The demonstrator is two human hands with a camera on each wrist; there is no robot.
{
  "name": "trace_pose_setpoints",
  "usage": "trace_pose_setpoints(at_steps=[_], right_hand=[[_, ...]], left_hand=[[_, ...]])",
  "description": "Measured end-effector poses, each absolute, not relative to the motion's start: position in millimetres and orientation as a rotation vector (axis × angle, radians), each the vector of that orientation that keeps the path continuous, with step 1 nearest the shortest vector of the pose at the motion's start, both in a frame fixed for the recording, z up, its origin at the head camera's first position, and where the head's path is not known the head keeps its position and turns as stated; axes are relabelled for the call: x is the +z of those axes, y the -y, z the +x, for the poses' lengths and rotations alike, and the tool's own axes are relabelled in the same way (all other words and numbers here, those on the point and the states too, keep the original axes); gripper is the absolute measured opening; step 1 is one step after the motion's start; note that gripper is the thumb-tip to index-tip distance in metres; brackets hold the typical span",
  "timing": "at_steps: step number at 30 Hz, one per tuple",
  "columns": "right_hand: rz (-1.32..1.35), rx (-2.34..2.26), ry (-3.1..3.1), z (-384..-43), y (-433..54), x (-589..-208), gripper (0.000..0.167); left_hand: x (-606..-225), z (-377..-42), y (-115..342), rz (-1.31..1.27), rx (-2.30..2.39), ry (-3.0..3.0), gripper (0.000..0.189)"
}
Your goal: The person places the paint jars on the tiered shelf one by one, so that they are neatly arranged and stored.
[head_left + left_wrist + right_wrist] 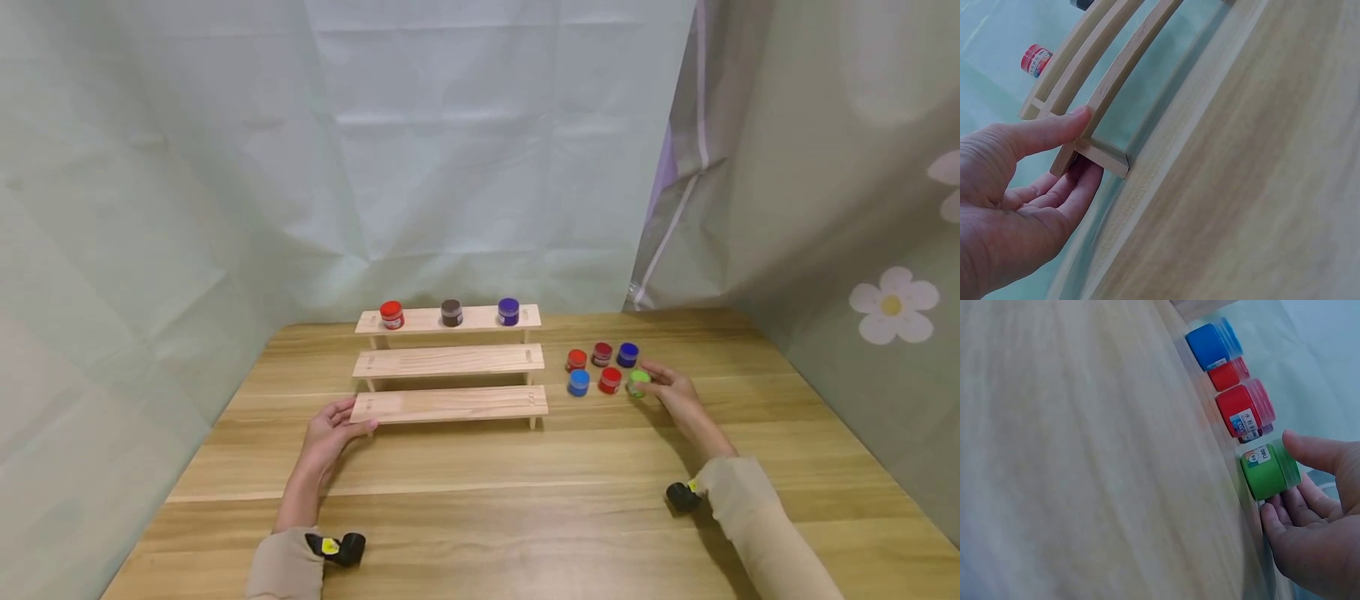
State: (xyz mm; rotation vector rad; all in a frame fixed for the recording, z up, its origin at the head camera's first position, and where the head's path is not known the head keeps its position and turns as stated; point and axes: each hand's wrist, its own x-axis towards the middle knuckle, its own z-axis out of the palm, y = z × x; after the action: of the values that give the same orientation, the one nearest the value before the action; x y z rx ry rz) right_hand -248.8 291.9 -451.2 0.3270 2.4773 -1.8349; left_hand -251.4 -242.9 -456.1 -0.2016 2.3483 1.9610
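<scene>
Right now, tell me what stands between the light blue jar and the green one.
The head view shows a red jar standing between the light blue jar and the green jar.

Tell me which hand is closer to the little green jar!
Right. The right hand is at the green jar, curled around it. The left hand is farther away, gripping the left end of the front wooden shelf.
</scene>
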Motion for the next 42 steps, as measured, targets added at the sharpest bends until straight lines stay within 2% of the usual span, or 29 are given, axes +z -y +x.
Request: trace_pose_setpoints(at_steps=[24,42], right_hand=[[0.315,-1.893,-2.435,-248.1,-290.6,-452.6,0.069],[0.407,-1.843,-2.494,-245.8,-290.4,-451.1,0.068]], left_hand=[[-457.8,-253.0,244.8,-0.205,1.961,-2.333,0.071],[-458.5,-252.7,243.9,-0.211,1.972,-2.322,0.072]])
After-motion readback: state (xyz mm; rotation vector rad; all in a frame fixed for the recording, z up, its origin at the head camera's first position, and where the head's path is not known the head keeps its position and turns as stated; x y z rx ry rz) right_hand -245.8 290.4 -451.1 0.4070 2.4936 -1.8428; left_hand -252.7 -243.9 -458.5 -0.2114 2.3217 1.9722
